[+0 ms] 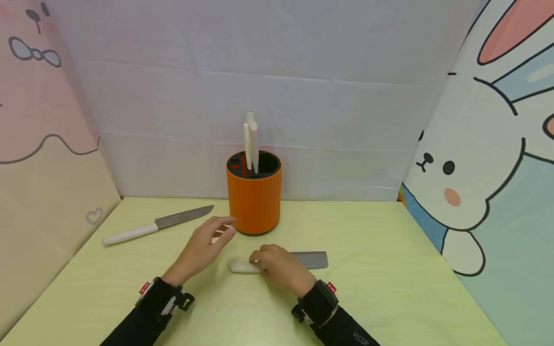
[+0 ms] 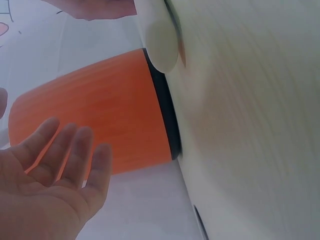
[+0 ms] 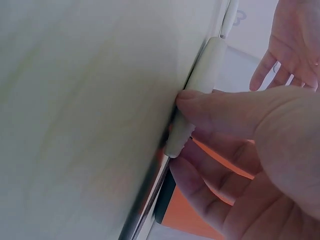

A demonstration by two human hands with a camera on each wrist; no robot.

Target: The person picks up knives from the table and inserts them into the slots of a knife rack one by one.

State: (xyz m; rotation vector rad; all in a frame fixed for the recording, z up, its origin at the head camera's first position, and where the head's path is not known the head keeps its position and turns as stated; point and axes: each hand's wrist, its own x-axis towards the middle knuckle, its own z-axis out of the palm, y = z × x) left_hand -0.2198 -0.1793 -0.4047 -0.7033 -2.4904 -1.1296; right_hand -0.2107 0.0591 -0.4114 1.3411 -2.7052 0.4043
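A cleaver [image 1: 312, 260] with a white handle and a broad rectangular blade lies crosswise at the middle of the table, its blade towards the right. My right hand [image 1: 283, 269] grips the handle near the blade. In the right wrist view, the thumb presses one side of the handle [image 3: 209, 65] and the fingers curl at the other. My left hand [image 1: 201, 245] hovers with relaxed fingers and nothing in them, just left of the orange knife holder [image 1: 254, 204]. The left wrist view shows its palm before the holder's orange wall [image 2: 110, 100].
White-handled utensils [image 1: 252, 139] stand upright in the holder's black slotted top. Another knife [image 1: 134, 234] with a white handle lies at the left, blade pointing back right. A pale cloth wall [image 1: 329, 144] closes the rear, and printed cartoon panels flank both sides.
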